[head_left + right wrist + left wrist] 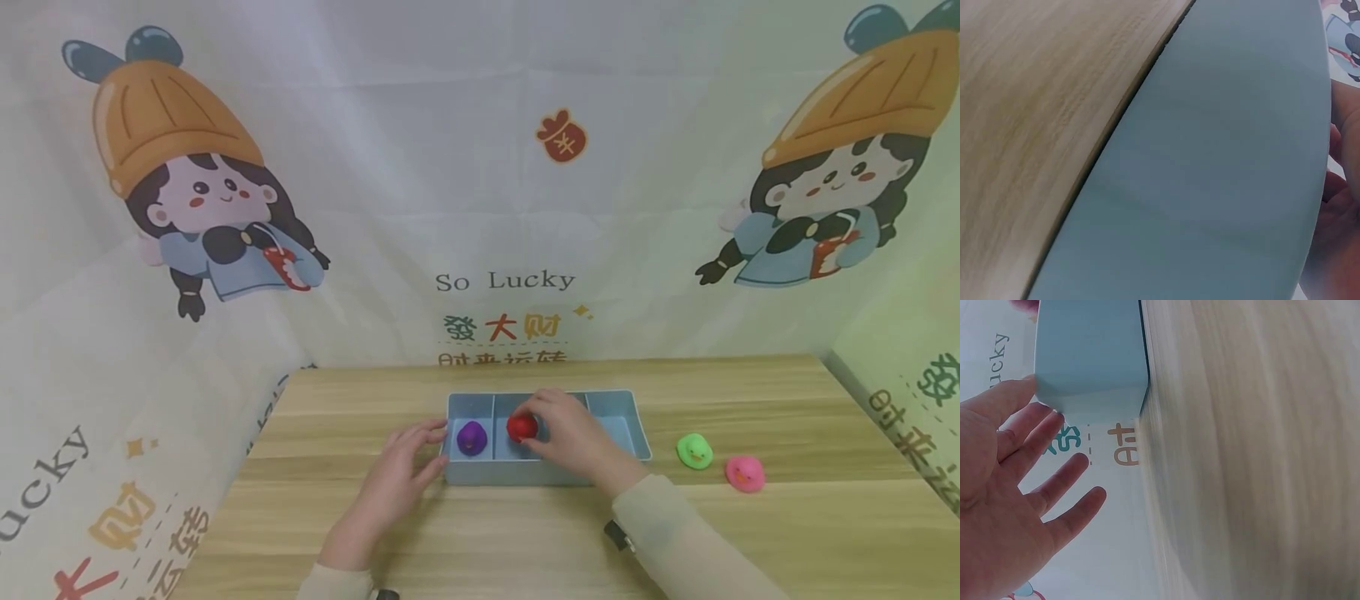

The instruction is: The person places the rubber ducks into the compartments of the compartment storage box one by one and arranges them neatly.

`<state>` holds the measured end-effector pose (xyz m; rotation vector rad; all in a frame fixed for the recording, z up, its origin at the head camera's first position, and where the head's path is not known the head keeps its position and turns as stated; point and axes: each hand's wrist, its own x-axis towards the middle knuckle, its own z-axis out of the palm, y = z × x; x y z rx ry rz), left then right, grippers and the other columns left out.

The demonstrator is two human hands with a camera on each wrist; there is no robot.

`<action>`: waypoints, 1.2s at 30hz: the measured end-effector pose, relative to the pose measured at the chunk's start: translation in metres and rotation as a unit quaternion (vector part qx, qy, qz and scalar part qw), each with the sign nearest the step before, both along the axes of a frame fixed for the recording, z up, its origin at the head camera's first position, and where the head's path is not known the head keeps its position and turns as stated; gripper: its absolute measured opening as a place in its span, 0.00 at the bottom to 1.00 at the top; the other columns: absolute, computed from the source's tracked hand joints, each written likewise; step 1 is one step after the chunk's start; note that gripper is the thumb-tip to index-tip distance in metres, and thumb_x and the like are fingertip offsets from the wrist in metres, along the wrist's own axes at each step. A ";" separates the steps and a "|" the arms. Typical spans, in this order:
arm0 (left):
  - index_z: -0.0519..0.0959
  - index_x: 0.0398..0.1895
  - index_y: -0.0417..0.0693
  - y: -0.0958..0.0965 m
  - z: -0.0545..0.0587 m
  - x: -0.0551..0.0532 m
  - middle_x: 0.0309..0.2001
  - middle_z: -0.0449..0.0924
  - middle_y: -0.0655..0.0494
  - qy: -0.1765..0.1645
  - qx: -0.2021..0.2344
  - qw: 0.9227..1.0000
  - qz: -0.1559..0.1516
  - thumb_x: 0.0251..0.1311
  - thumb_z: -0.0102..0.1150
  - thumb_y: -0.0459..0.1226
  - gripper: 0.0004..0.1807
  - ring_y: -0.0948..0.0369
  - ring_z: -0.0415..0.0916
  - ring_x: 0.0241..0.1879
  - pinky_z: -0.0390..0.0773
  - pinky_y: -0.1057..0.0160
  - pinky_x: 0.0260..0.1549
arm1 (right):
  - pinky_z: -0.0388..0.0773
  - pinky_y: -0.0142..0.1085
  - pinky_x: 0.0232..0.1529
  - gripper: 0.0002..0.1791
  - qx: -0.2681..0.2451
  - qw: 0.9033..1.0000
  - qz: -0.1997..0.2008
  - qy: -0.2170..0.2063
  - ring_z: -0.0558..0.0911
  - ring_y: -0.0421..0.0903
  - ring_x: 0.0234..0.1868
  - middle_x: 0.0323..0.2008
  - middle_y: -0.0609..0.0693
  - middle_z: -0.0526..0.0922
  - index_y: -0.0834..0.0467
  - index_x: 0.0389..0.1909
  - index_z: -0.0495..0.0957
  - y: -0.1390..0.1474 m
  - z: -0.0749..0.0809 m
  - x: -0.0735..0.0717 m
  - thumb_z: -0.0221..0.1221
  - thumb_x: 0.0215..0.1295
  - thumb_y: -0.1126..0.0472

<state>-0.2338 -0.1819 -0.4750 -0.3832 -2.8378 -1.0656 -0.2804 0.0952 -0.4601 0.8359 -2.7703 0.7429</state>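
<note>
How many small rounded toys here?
4: purple toy in the blue rectangular tray's left compartment; red toy pinched by the right hand mid-tray; green toy and pink toy on the wooden table. The hand may hide more.

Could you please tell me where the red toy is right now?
In the head view, the red toy is pinched by the right hand at the middle compartment of the blue tray, right of the purple toy.

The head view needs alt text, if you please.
Right hand holds a red toy at the middle of a tray. A purple toy sits in its left compartment, by the left hand. Green duck and pink duck lie to the right.
</note>
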 end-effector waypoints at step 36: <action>0.78 0.64 0.44 0.000 -0.001 -0.001 0.74 0.72 0.53 -0.002 0.002 1.000 -0.005 0.68 0.65 0.38 0.22 0.46 0.64 0.74 0.63 0.37 0.75 | 0.61 0.62 0.70 0.16 0.110 0.993 -0.014 -0.048 0.82 0.50 0.55 0.47 0.47 0.88 0.51 0.44 0.86 -0.020 0.001 -0.015 0.77 0.54 0.60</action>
